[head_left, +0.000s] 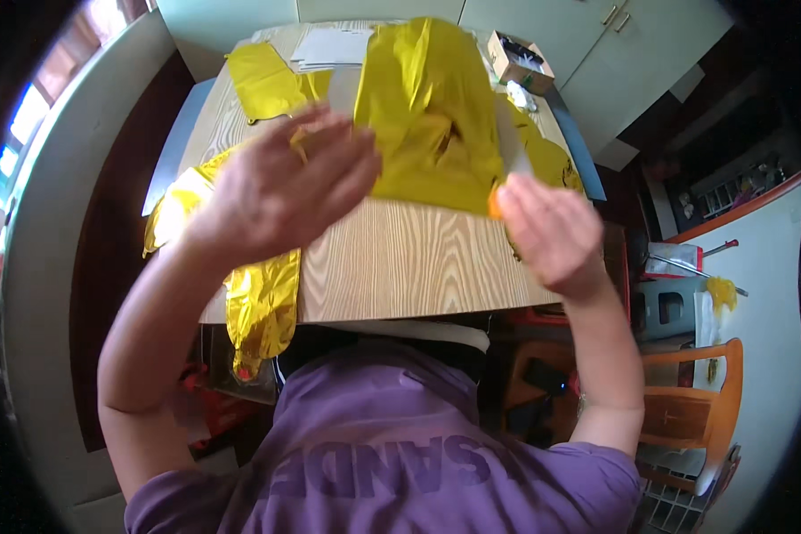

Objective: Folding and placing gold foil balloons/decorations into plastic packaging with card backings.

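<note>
A large flat gold foil balloon (427, 98) spreads over the far middle of the table, its near edge slightly creased. My right hand (552, 227) is closed in a pinch at the balloon's near right corner, with a small orange piece (495, 201) showing at the fingertips. Whether the foil is also between those fingers, I cannot tell. Blurred by motion, my left hand (285, 182) hovers over the left side with its fingers stretched out and nothing visible in them. Beneath it lies a shiny gold foil balloon (267, 303), with one end drooping over the front edge.
The wood-grain table (392, 267) carries another gold foil piece (262, 80) at the far left and more gold foil (547, 151) at the right. White sheets (329, 46) and a small box (518, 62) of dark items sit at the back. A wooden chair (685, 409) stands right.
</note>
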Action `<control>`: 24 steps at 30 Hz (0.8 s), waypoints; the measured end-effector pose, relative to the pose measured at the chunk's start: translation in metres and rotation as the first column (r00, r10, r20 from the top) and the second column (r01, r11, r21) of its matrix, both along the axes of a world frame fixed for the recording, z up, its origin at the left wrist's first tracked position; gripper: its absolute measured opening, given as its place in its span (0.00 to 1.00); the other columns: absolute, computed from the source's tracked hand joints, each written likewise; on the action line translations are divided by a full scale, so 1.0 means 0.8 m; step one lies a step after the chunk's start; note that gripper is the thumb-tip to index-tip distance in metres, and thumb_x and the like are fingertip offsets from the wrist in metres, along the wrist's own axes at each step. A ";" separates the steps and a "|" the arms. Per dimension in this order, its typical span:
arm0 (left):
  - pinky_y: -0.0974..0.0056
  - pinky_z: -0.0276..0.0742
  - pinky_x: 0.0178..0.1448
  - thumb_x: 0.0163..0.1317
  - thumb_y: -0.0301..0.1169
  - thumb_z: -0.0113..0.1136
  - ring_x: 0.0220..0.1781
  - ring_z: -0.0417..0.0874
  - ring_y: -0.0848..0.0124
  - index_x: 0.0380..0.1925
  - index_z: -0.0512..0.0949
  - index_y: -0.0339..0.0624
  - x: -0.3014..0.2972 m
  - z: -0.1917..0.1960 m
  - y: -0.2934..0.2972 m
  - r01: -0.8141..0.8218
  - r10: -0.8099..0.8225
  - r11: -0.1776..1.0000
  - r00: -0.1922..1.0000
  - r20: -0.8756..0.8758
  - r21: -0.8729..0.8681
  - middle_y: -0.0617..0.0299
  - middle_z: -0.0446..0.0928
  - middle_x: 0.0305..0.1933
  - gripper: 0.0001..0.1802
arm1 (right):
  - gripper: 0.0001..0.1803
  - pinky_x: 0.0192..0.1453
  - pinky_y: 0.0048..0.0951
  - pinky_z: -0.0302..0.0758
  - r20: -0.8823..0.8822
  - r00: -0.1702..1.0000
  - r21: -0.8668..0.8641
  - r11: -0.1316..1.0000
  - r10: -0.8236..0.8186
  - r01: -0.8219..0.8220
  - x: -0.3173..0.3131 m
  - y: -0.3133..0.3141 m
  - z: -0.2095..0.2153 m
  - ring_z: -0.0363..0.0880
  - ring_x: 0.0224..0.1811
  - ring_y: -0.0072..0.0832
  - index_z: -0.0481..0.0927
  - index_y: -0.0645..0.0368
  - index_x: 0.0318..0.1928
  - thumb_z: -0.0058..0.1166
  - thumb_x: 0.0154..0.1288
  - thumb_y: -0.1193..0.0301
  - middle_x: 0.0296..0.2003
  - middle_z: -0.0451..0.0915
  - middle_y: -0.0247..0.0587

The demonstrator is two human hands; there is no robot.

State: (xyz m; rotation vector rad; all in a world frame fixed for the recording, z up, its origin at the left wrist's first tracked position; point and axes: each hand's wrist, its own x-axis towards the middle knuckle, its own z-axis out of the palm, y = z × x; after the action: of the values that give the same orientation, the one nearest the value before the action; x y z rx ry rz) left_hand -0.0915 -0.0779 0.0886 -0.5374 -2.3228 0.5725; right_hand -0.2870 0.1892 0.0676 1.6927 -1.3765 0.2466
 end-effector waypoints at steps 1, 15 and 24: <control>0.50 0.70 0.73 0.56 0.34 0.62 0.62 0.81 0.61 0.48 0.83 0.43 0.006 -0.028 0.001 -0.023 0.024 1.000 0.998 0.060 -0.010 0.56 0.82 0.56 0.18 | 0.10 0.37 0.25 0.79 0.001 1.000 0.026 1.000 0.010 -0.010 -0.003 0.000 -0.027 0.87 0.41 0.30 0.83 0.62 0.45 0.62 0.67 0.71 0.41 0.86 0.44; 0.50 0.76 0.64 0.55 0.31 0.61 0.58 0.78 0.55 0.57 0.76 0.34 0.028 -0.183 0.046 -0.079 -0.144 0.908 0.864 0.483 0.412 0.52 0.75 0.54 0.28 | 0.28 0.73 0.62 0.63 0.471 0.733 0.558 0.809 -0.492 0.184 0.128 0.015 -0.126 0.71 0.66 0.62 0.70 0.72 0.66 0.51 0.66 0.76 0.61 0.72 0.70; 0.47 0.68 0.72 0.57 0.33 0.63 0.69 0.71 0.47 0.68 0.69 0.36 0.013 -0.174 0.009 -0.276 -0.236 0.685 0.792 0.563 0.675 0.43 0.70 0.68 0.37 | 0.43 0.71 0.80 0.46 0.578 0.501 0.660 0.730 -0.644 0.178 0.172 -0.019 -0.176 0.44 0.76 0.72 0.62 0.35 0.76 0.63 0.61 0.62 0.77 0.44 0.64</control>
State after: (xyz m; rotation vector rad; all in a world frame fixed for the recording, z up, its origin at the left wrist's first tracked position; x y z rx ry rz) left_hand -0.0813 -0.0704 -0.0504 -0.3098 -2.8814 -0.6795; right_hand -0.1493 0.1738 -0.0728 1.6143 -2.7321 0.3679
